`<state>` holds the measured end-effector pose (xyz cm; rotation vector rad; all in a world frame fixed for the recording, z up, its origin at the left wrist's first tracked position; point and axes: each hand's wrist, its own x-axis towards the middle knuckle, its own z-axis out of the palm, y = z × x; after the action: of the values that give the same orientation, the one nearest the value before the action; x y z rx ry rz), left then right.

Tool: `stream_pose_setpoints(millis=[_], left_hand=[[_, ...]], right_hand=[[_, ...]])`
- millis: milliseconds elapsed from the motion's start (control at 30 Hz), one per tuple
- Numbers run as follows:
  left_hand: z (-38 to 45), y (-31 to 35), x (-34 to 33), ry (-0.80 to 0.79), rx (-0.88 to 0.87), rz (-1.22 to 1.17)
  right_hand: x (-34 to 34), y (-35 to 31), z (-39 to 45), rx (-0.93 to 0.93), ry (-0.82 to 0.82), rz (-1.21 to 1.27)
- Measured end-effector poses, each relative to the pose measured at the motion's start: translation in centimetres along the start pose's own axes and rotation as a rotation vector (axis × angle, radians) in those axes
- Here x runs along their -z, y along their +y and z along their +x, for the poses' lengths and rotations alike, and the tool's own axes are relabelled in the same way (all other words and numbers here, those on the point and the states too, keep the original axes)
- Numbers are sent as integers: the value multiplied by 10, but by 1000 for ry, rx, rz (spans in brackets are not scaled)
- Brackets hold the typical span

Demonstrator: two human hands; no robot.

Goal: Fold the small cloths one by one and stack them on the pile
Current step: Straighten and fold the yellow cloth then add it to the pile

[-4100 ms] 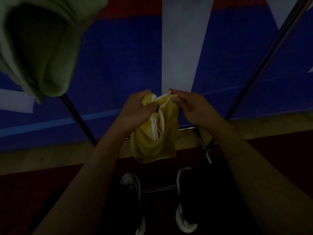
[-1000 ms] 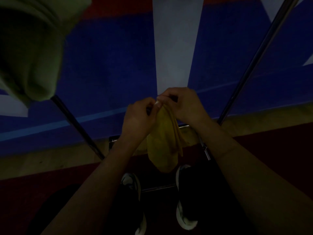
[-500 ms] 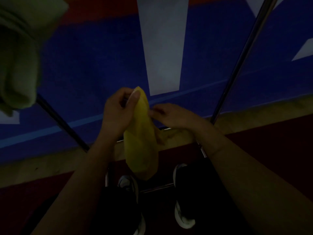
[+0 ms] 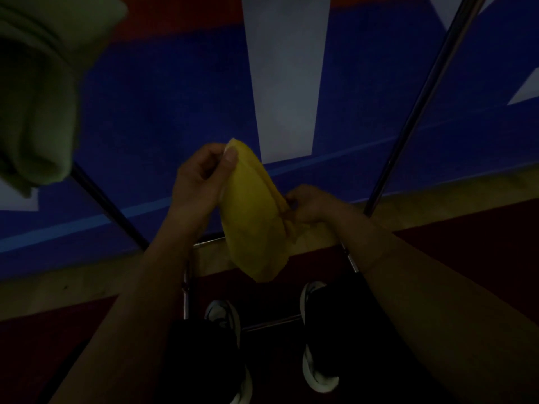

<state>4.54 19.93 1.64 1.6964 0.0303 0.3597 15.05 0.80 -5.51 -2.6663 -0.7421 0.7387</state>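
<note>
While left hand (image 4: 201, 176) pinches the yellow cloth (image 4: 253, 217) top and right hand (image 4: 309, 204) grips its edge, layers may slip, spoiling fold.

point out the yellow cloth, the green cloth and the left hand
yellow cloth (image 4: 252, 217), head view, middle of its hanging folded body
green cloth (image 4: 38, 118), head view, its hanging fold at upper left
left hand (image 4: 198, 177), head view, back of the hand

1 yellow cloth (image 4: 253, 217), held up. 2 hands: left hand (image 4: 198, 179) & right hand (image 4: 313, 204), both on it. 1 green cloth (image 4: 38, 91) hanging top left. 2 shoes: one (image 4: 226, 319), other (image 4: 316, 374). 2 slanted metal poles: (image 4: 420, 103), (image 4: 108, 202).
</note>
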Motion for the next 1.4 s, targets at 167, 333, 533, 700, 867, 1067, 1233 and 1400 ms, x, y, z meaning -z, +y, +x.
stream_pose_setpoints(millis=[167,333,533,700,867,1067,1233,1400], left_hand=[[2,2,13,100,83,-104],[4,-3,17,147,81,-20],[10,-20,21,257,21,330],[11,-32,21,210,-38,496],[9,-34,12,-73,33,592],[-6,-35,-18,-270,49,622],[-2,-34,-18,-176,113,584],[-1,-34,-17,-142,115,494]], right_hand=[[-2,15,4,-42,-27,50],[-2,10,1,-110,-47,182],[5,1,-7,-69,19,243],[12,-7,-14,-24,126,397],[15,-10,-16,-42,217,845],[19,-13,-15,46,159,1098],[28,-18,-26,19,140,1231],[35,-17,-32,-16,68,1318]])
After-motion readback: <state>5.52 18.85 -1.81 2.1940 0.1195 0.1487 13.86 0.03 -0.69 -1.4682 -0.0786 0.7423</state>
